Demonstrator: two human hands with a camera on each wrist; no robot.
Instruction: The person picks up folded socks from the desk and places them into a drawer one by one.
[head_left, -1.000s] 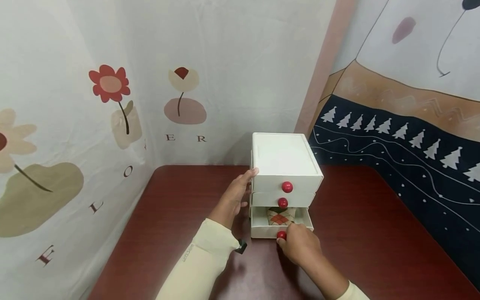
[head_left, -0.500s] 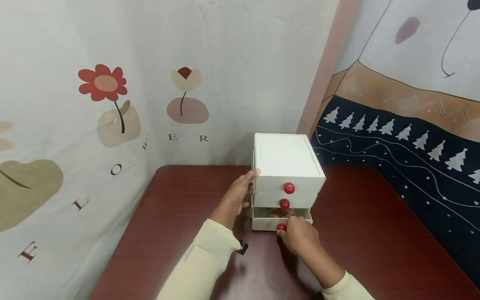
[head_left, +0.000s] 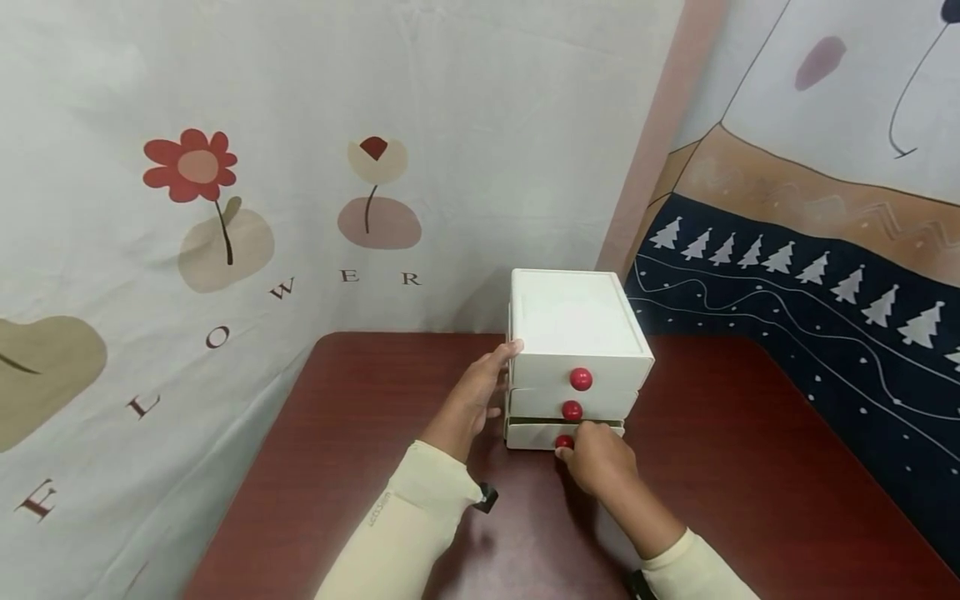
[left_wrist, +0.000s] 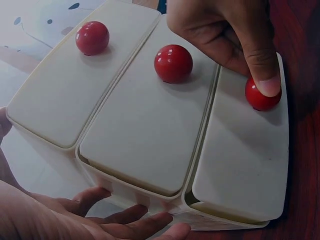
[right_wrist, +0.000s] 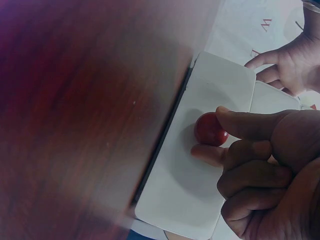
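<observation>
A small white drawer unit (head_left: 572,312) with three stacked drawers stands on the table. Each drawer front carries a round red knob. My right hand (head_left: 600,460) pinches the knob (right_wrist: 210,129) of the bottom drawer (left_wrist: 240,155) between thumb and forefinger. That drawer sits nearly flush, with a narrow dark gap along its top. My left hand (head_left: 477,392) rests against the unit's left side, its fingers spread and the thumb at the top edge. The top knob (head_left: 581,379) and middle knob (head_left: 572,410) are untouched. The bottom drawer's inside is hidden.
The dark red wooden table (head_left: 375,417) extends on both sides of the unit. Behind it hangs a pale cloth (head_left: 480,167) printed with flowers and letters. To the right is a navy cloth (head_left: 787,308) with white trees.
My right hand has pushed the bottom drawer inward, and the patterned cloth-like thing inside has gone out of sight. My left hand has stayed against the unit's side.
</observation>
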